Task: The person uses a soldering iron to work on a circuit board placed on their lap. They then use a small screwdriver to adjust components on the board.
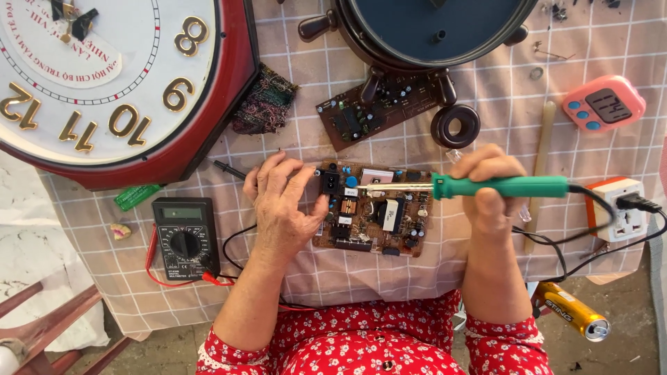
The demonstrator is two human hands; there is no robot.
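Checked tablecloth [486, 267] crowded. Far left corner blocked by big red wall clock [104, 76]; far middle by dark round clock case [434, 28], with a second circuit board [379, 111] and black ring [455, 126] just in front of it. Right edge: pink timer [603, 103], white socket block [620, 207], its cords trailing across toward the centre. Left edge: multimeter [184, 237] with red and black leads looping near the front edge. Centre taken by brown circuit board [375, 215], left hand [285, 208] on it, right hand [486, 191] with green-handled soldering iron [472, 186] across it. Free room: strip along the front edge below the board, and a gap between ring and timer.
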